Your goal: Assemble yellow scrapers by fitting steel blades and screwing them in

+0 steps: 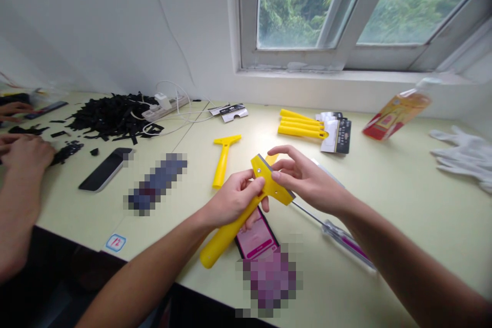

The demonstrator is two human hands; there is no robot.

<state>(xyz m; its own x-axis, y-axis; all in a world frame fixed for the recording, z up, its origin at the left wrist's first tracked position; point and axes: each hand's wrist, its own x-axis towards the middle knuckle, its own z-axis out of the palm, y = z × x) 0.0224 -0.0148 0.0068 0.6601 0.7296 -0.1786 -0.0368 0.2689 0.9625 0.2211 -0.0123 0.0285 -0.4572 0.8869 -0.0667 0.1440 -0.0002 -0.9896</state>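
My left hand (pixel 234 200) is closed around the neck of a yellow scraper (pixel 226 238), its handle slanting down toward me. The thumb presses on the scraper's wide head, where a metal blade edge and small screws show. My right hand (pixel 303 177) bends its fingers over the blade side, the thumb against the head; a small yellow part shows between the fingers, partly hidden. Beneath lies a phone (pixel 257 238) with a pink screen, partly blurred out. A screwdriver (pixel 346 243) with a clear and purple handle rests below my right hand. Another yellow scraper (pixel 222 164) lies beyond my left hand.
Several yellow handles (pixel 302 125) and black-and-white cards (pixel 336 136) lie near the window. An orange package (pixel 397 110) and white gloves (pixel 461 154) are at right. At left are a black heap (pixel 111 115), a power strip (pixel 167 107), a dark phone (pixel 106 169) and another person's hands (pixel 26 154).
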